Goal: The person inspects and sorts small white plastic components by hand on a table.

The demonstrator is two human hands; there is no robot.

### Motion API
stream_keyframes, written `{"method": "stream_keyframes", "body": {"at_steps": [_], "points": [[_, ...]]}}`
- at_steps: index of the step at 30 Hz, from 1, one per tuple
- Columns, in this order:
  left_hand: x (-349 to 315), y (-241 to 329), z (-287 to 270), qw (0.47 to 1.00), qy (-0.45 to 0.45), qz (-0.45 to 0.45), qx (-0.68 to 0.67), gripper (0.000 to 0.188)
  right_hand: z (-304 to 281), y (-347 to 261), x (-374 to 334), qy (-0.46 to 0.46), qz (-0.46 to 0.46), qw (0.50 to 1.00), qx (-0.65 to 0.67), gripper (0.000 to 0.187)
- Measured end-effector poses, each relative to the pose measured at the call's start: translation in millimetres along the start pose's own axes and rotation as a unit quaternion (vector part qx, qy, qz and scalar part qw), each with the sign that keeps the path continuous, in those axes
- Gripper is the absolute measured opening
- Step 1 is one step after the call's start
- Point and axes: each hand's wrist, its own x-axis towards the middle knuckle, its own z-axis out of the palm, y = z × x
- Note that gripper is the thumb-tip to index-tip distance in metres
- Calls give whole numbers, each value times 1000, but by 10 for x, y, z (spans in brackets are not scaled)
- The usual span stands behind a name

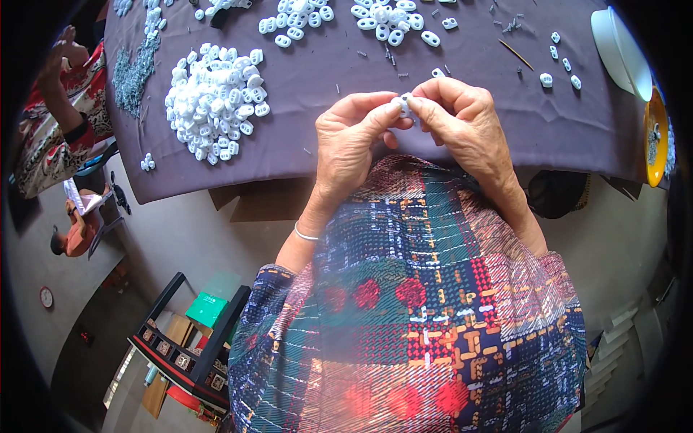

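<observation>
Over the table's near edge, my left hand (pixel 352 137) and my right hand (pixel 469 123) meet fingertip to fingertip. Between the thumbs and forefingers of both is a small white plastic cord lock (pixel 404 108), mostly covered by the fingers. Just beyond my right fingers lies another white cord-lock piece (pixel 437 73). A large heap of white two-hole oval pieces (pixel 209 108) spreads to the left of my left hand. Small grey springs (pixel 390 56) lie scattered beyond my hands.
More white piles (pixel 296 18) sit at the far side of the dark tablecloth (pixel 289 144). Clear small parts (pixel 133 76) are heaped far left. A white bowl (pixel 621 54), a yellow bowl (pixel 655 137) and a thin stick (pixel 516 55) are at right. Another person's arm (pixel 58 94) shows at left.
</observation>
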Motion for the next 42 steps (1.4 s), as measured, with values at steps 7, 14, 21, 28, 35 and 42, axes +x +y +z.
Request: {"method": "stream_keyframes", "body": {"at_steps": [7,14,21,28,35,42], "points": [[0,-5,5,999,3,22,29,18,-3,19,-4,3,-25,1000,-8,14],[1,-38,-1,992,17,88,93,16,10,-35,-5,2,-2,998,-55,13],[-3,-23,1,985,11,114,128,17,21,-12,-1,12,-47,995,-88,13],[2,-36,-28,987,12,115,113,17,69,-5,17,30,-69,993,-86,12],[15,-45,-23,987,8,120,109,17,91,-8,24,37,-84,991,-96,10],[33,-70,-36,986,15,123,108,17,123,57,47,35,-113,986,-118,10]]}}
